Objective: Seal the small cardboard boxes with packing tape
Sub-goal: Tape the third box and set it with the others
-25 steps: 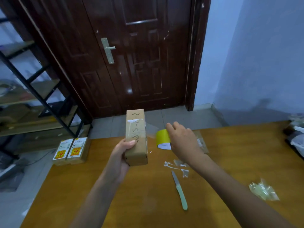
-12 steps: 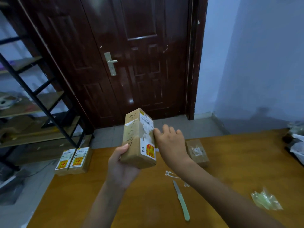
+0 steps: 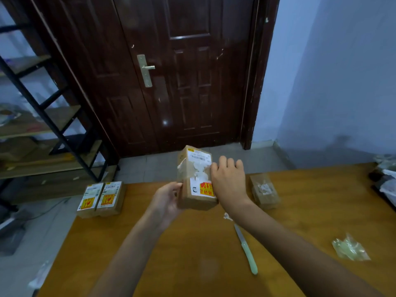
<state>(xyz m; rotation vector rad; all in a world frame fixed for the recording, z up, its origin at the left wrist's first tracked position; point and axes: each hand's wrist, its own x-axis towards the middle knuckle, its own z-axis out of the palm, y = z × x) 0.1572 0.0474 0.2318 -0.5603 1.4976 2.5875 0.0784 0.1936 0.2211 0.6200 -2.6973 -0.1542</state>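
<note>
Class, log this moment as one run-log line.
left hand: grips box | right hand: on box's right side | knife: on table | tape roll: not visible

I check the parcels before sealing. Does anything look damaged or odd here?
Yes. The label on the box held in both hands is torn, with white scraps peeled away. The box by the right wrist has a similar ragged patch on top. A knife lies loose on the table.
</note>
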